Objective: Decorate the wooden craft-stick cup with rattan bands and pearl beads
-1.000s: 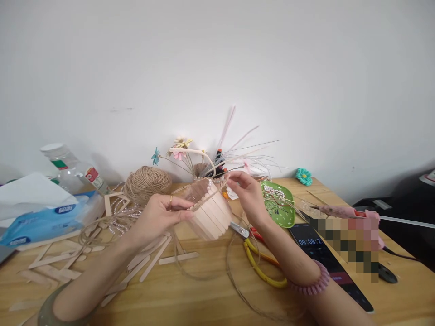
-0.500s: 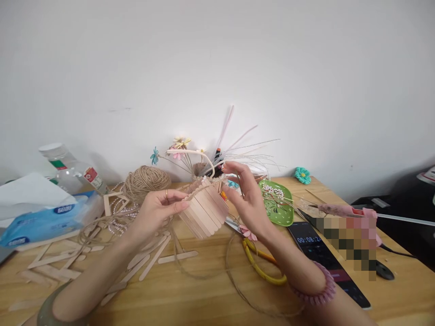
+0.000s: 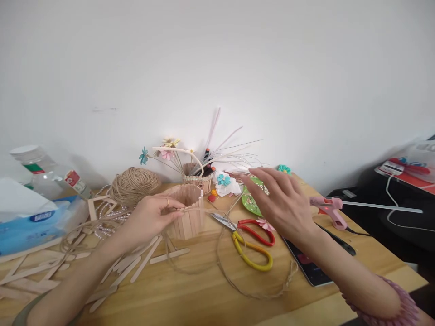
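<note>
Resting upright on the wooden table (image 3: 190,294), a small popsicle-stick pot (image 3: 187,212) is pinched at its bead-trimmed rim by the left hand (image 3: 149,216), a strand of jute twine (image 3: 217,211) caught under the fingertips. The right hand (image 3: 283,203) is held open and empty, fingers spread, above red-and-yellow scissors (image 3: 253,242) and a green dish (image 3: 250,203). Farther back, a second stick pot (image 3: 197,177) is filled with paper flowers (image 3: 163,151) and thin stems.

Scissors (image 3: 249,237) lie near a twine ball (image 3: 135,184).
</note>
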